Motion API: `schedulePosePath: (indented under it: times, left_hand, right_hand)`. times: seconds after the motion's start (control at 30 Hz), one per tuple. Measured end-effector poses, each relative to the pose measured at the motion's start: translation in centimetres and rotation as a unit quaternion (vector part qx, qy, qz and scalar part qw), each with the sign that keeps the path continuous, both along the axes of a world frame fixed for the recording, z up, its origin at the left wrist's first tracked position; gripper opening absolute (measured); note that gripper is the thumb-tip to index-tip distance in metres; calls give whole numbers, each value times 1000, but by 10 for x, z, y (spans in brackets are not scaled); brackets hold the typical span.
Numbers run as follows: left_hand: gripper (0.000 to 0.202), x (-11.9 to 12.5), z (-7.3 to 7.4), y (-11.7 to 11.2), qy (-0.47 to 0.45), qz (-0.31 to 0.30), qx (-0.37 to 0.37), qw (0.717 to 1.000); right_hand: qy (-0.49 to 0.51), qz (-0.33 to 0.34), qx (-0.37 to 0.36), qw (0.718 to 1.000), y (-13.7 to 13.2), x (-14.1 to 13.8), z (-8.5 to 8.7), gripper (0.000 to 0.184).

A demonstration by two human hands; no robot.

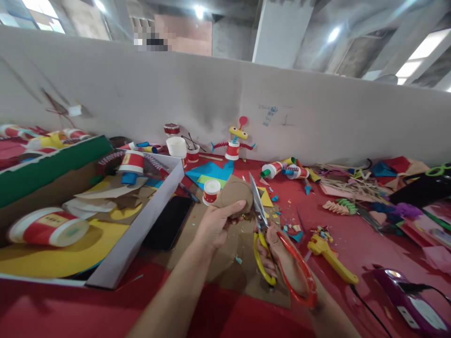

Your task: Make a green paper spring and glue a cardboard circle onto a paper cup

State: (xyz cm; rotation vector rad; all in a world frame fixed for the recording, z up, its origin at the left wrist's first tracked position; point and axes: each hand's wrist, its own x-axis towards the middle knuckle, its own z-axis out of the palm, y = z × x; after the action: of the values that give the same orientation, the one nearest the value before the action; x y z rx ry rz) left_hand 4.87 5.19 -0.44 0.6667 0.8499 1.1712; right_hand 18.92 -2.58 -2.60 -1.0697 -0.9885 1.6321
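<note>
My left hand (218,225) grips a piece of brown cardboard (234,193), thumb on top, with a curved outline showing on its face. In my right hand (278,251) is a pair of scissors (260,206) with one yellow and one orange-red handle loop. The blades point away from me and stand apart, close against the cardboard's right edge. Just left of the cardboard stands a small red and white paper cup (212,191). Beneath both hands lies a flat brown cardboard sheet (253,277) strewn with scraps.
A box (141,225) holding paper and cups stands at left, beside a black phone (168,223). A paper-cup figure (232,151) stands by the white partition. At right lie a yellow glue gun (333,258), its cord, a purple power strip (410,300) and craft sticks (352,180).
</note>
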Motion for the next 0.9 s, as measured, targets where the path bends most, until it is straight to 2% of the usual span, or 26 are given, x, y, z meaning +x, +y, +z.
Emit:
schedulePosePath:
  times: [0.2,0.63,0.7,0.83,0.9]
  left_hand:
    - [24,-6,2,3,5,-5,-14,1000]
    - [32,-32,1,16,51,-38,-30,998]
    - [35,-27,1,15,42,-16,-34,998]
    - [38,-3,1,6,-27,101,-40,994]
    - [39,5,1,3,-51,134,-34,989]
  right_hand:
    - [-59,-8,-16,998,0,-1,12,43]
    - [-122,29,-40,991,3,2,16,44]
    - [-118,30,-40,992,3,1,16,43]
    - [-112,19,-24,993,4,-2,13,43]
    - [-119,16,-27,992,4,-4,12,45]
